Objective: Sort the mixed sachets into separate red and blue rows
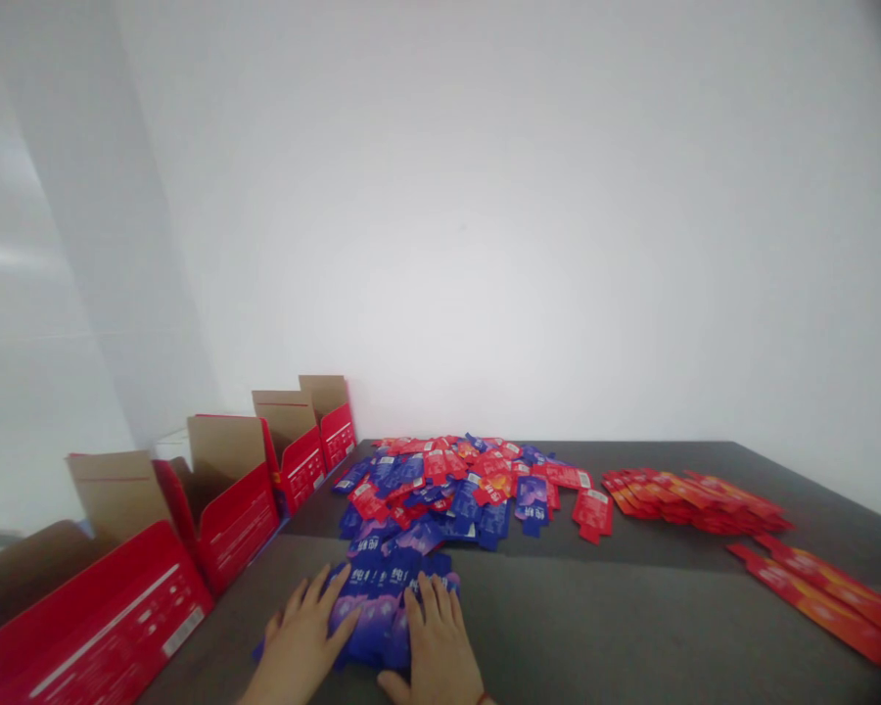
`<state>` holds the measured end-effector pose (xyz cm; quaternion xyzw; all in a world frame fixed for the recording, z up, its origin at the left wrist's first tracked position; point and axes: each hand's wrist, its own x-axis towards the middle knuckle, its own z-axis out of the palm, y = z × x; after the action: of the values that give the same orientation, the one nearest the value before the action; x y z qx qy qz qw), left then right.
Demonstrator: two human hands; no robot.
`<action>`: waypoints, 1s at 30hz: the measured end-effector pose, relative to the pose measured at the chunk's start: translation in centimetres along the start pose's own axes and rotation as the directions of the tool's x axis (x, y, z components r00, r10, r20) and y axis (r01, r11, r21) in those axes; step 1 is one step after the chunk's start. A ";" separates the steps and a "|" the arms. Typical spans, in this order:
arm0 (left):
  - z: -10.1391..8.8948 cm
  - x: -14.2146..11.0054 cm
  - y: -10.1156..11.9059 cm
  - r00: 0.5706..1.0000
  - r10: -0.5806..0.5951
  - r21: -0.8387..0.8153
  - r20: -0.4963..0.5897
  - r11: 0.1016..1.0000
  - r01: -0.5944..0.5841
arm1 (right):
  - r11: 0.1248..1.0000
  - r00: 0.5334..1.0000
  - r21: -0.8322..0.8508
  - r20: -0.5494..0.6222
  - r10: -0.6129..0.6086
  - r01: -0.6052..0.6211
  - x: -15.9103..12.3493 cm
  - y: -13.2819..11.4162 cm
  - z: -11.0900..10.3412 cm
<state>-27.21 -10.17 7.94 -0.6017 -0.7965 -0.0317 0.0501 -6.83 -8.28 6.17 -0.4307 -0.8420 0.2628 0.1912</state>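
Head view: across the table [602, 627], open red boxes [239, 529] are lined up left of the left hand [298, 641]. Beyond both hands, a mixed red-and-blue heap [466, 497] is left unsorted. Right of the right hand [440, 646], red-orange packets [682, 501] are apparently already grouped. Blue packets [371, 627] are partly gathered, touched by both open, palm-down hands with fingers spread.

Purple packets [373, 605] flat under hands [300, 641]
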 end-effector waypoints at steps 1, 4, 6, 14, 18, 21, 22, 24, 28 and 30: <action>-0.5 0.5 0.4 0.999 0.033 -0.013 -0.025 0.999 -0.033 | 1.000 1.000 0.014 -0.009 -0.006 0.006 -0.2 -0.1 -0.3; -2.4 2.9 2.9 0.972 0.212 -0.045 -0.100 0.975 -0.217 | 0.998 0.998 0.016 -0.024 -0.057 0.058 -0.5 0.1 -1.2; -3.4 5.0 5.6 0.957 0.284 -0.052 -0.061 0.956 -0.287 | 0.993 0.993 -0.019 -0.030 -0.114 0.113 -0.6 0.9 -2.1; -2.5 12.4 11.6 0.969 0.196 -0.047 0.152 0.981 -0.191 | 0.980 0.981 -0.194 -0.173 -0.090 0.056 -5.2 9.6 -8.2; -3.8 14.0 11.5 0.962 0.223 -0.114 0.157 0.972 -0.207 | 0.979 0.973 -0.204 -0.229 -0.036 -0.012 -7.9 14.1 -9.6; -6.1 13.7 12.1 0.957 0.290 -0.192 0.026 0.941 -0.280 | 0.981 0.961 -0.190 -0.275 -0.021 -0.033 -8.2 15.9 -9.5; -6.8 13.2 12.6 0.948 0.318 -0.218 -0.031 0.923 -0.317 | 0.985 0.955 -0.172 -0.296 -0.024 -0.028 -8.0 16.1 -9.3; -7.9 11.3 14.3 0.910 0.393 -0.267 -0.130 0.870 -0.414 | 0.995 0.936 -0.099 -0.349 -0.035 0.000 -7.5 16.0 -8.9; -6.5 5.3 19.5 0.778 0.601 -0.359 -0.182 0.696 -0.622 | 0.972 0.870 0.207 -0.493 0.002 0.115 -7.1 14.8 -8.6; -4.5 2.6 21.8 0.719 0.671 -0.489 -0.183 0.572 -0.658 | 0.905 0.870 0.398 -0.488 0.073 0.147 -7.2 14.5 -8.7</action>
<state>-6.71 -2.24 12.49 -0.8459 -0.4726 -0.2185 -0.1157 11.02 -4.66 3.53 -0.4149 -0.6962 0.3168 0.4927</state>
